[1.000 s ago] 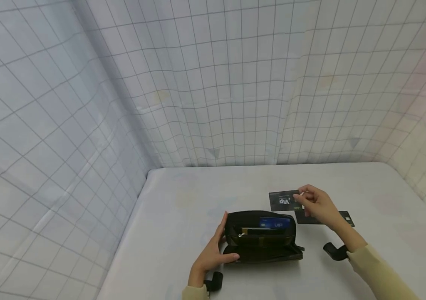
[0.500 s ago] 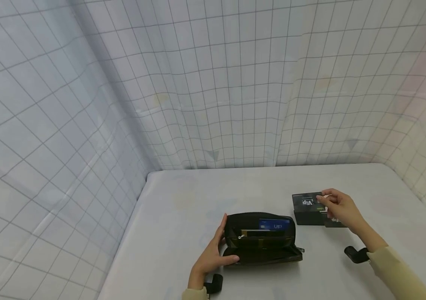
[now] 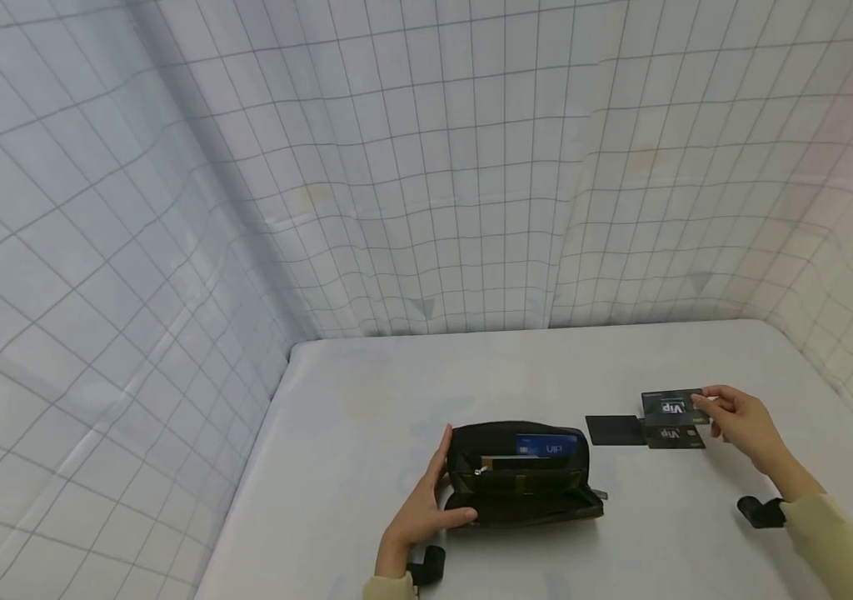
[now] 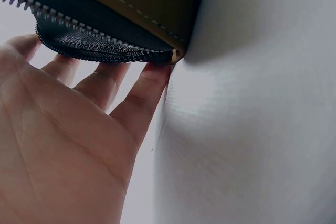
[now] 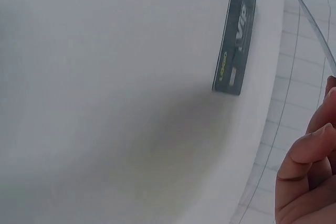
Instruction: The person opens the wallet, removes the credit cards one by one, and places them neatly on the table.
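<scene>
A black zip wallet stands spread apart on the table, a blue VIP card in its back pocket. My left hand holds its left end, thumb over the front flap and fingers along the side. In the left wrist view, those fingertips meet the wallet's zipper edge. Over on the right, my right hand pinches a black VIP card by its right edge. The held card shows edge-on in the right wrist view. Below it lie a second black VIP card and a plain black card.
The white table ends at a grid-patterned curtain at the back, with more curtain on both sides. A black wrist mount is on my right wrist, another on my left.
My right hand has moved right with the pinched VIP card, from near the wallet to above the second VIP card, uncovering the plain black card. My left hand has stayed on the wallet.
</scene>
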`<state>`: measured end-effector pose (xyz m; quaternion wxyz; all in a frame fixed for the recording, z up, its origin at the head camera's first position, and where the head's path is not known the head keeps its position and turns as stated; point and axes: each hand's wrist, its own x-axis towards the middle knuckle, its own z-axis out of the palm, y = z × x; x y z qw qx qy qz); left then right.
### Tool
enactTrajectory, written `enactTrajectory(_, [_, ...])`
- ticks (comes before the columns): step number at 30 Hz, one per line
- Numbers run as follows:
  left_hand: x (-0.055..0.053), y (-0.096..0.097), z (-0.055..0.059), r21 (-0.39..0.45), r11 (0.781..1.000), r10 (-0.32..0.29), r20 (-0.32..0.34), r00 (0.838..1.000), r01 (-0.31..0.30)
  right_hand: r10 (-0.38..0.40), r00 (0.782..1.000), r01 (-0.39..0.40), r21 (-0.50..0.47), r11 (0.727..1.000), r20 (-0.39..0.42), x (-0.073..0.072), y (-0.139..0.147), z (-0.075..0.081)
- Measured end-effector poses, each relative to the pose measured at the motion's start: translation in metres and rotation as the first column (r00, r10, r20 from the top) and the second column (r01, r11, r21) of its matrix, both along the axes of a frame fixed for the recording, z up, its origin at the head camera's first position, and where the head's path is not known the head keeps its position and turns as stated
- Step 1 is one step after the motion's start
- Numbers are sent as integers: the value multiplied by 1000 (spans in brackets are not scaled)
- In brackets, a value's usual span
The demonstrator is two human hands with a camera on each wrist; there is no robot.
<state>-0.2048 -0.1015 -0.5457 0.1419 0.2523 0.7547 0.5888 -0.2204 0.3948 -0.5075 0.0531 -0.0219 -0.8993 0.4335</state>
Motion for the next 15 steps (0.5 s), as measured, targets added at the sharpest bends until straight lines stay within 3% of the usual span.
enactTrajectory(7, [11,1,30,-9,1000,-18,31,999,19,-39,999,38,29,999,26,8,28,-7])
enactTrajectory(10, [12,2,30,-10,1000,-17,38,999,17,-55,997,53,41,998,45,11,36,-8])
enactTrajectory(15, [7,0,19,-15,1000,-12,28,1000,12,-75,995,71,47,996,72,13,46,-14])
